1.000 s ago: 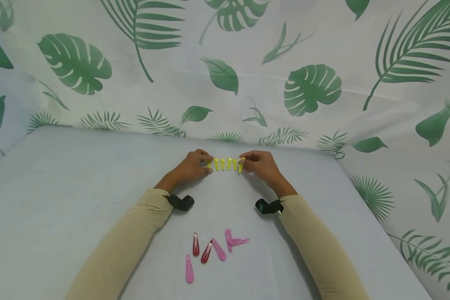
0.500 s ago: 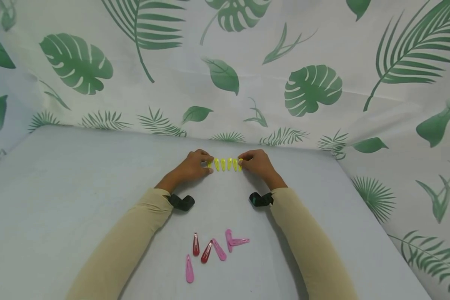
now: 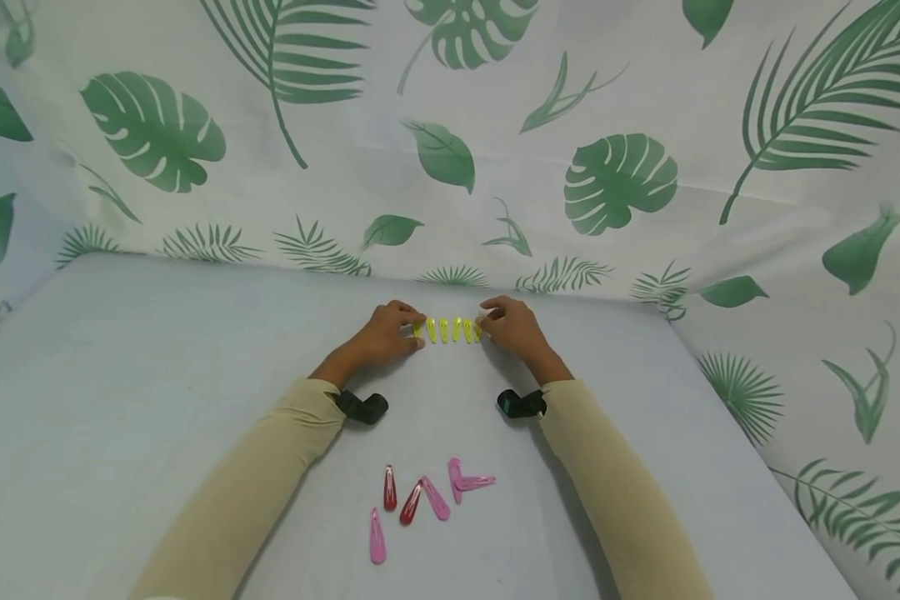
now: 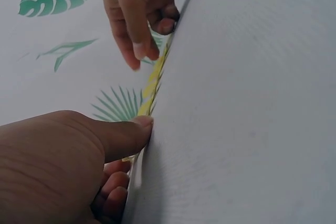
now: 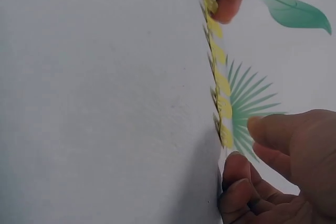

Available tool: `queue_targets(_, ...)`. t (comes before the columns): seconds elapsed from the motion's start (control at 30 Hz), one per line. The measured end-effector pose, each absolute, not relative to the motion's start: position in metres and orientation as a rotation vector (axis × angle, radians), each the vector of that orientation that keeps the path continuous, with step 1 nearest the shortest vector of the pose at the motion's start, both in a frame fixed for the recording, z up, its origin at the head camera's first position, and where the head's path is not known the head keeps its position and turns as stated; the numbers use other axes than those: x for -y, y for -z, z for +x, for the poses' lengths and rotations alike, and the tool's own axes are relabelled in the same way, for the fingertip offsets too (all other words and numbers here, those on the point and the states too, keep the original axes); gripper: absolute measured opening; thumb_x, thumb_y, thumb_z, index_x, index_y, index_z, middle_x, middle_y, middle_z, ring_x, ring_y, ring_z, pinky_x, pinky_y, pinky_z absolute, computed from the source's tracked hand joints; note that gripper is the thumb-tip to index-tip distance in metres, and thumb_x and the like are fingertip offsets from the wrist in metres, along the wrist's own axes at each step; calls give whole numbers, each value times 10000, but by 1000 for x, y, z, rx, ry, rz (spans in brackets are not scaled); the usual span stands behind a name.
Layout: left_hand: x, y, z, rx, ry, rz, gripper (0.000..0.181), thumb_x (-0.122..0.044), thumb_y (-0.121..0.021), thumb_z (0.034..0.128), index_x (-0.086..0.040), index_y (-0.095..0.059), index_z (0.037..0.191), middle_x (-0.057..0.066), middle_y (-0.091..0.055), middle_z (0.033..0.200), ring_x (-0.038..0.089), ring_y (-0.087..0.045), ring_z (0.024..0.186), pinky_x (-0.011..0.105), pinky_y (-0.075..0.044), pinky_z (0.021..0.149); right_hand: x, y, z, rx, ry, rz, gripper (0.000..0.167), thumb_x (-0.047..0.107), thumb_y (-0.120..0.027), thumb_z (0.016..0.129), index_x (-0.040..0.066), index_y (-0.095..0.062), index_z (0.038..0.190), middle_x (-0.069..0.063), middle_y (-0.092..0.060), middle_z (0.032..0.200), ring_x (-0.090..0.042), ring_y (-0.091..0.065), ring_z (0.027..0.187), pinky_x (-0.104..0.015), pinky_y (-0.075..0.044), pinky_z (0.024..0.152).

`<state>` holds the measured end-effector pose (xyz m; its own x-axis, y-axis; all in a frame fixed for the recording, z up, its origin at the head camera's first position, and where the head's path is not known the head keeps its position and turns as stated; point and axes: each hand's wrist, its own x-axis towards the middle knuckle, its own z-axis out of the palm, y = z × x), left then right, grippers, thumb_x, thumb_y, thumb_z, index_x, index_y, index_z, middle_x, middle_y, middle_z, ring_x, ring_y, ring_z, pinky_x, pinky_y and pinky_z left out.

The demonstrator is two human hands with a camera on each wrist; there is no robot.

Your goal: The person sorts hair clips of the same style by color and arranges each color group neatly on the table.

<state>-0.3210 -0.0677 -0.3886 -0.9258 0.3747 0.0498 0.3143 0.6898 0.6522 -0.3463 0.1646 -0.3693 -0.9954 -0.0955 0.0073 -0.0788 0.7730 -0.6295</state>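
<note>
A row of several yellow snap hair clips (image 3: 444, 330) stands side by side on the white table near the back wall. At the row's left end my left hand (image 3: 381, 335) holds the outermost clip lengthwise between thumb and fingers, its thumb (image 4: 137, 129) at the near end. Beside the right end is my right hand (image 3: 516, 330). In the right wrist view its thumb and index finger are apart, with a small gap to the last yellow clip (image 5: 226, 138). Part of the left-end clip is covered by fingers.
Closer to the body lie two red hair clips (image 3: 390, 488) and several pink ones (image 3: 377, 537), two of them touching or overlapping. A white cloth wall with green leaves (image 3: 446, 156) rises right behind the row.
My right hand has moved left, set the last yellow clip at the row's right end and let go of it. The left hand has stayed at the left end.
</note>
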Motion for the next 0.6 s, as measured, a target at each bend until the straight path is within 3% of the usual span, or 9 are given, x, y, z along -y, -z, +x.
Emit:
queue_targets(0.27, 71, 389, -322, -2777, -1108, 606, 513, -201, -638, 953, -116, -495, 1438, 200, -366, 1425, 358, -320, 1324, 492, -318, 1062, -174, 361, -331, -2960, 1155, -310, 349, 170, -637, 950, 44, -600, 1273, -138, -626, 1150, -233, -647, 766, -338, -517, 653)
queue_targets(0.43, 75, 377, -314, -2765, -1114, 617, 496, -269, -620, 965, -104, -507, 1419, 212, -314, 1440, 370, -284, 1331, 526, -321, 1049, -178, 355, -312, -2912, 1191, -423, 253, 151, -634, 953, 43, -658, 1181, -102, -651, 1059, -230, -618, 724, -331, -496, 610)
queue_targets(0.6, 84, 343, -289, -2745, -1119, 750, 350, -218, -635, 959, -68, -623, 1275, 130, -508, 1306, 291, -463, 1191, 450, -435, 942, -181, 357, -291, -2790, 1168, -587, 226, 126, -632, 952, 10, -666, 1142, -97, -664, 971, -207, -623, 696, -324, -517, 596)
